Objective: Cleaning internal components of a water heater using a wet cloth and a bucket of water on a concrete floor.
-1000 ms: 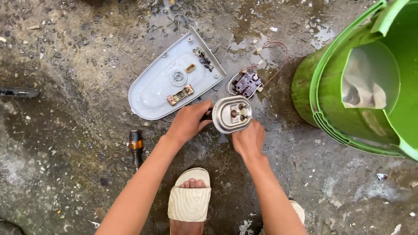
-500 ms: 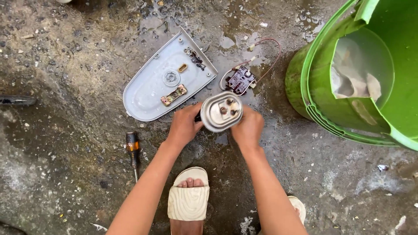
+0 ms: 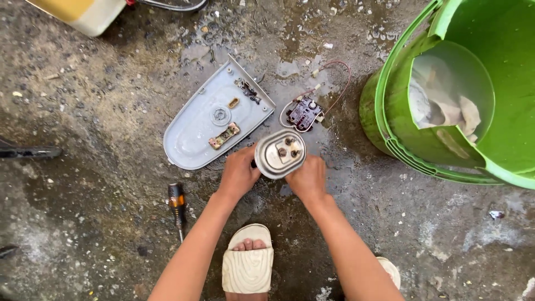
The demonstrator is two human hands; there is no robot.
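Both of my hands hold a round silver metal plate [image 3: 280, 153] with terminal studs on its top face, just above the wet concrete floor. My left hand [image 3: 239, 173] grips its left side, where a dark part sticks out. My right hand [image 3: 307, 179] grips its lower right edge. Right behind the plate lies a grey teardrop-shaped plastic cover [image 3: 214, 120], inside face up, with small brass fittings. A dark purple thermostat part [image 3: 302, 113] with thin red and white wires lies to the cover's right.
Stacked green plastic buckets [image 3: 401, 128] with a pale cloth inside stand at the right. A screwdriver [image 3: 178, 204] with a black and orange handle lies on the floor left of my arm. My sandalled foot [image 3: 248, 264] is below. A yellow-white object [image 3: 83, 11] sits top left.
The view has shifted, so everything sits lower and the yellow-white object has come into sight. My right hand has closed in on the plate's lower right edge; the plate stays between both hands.
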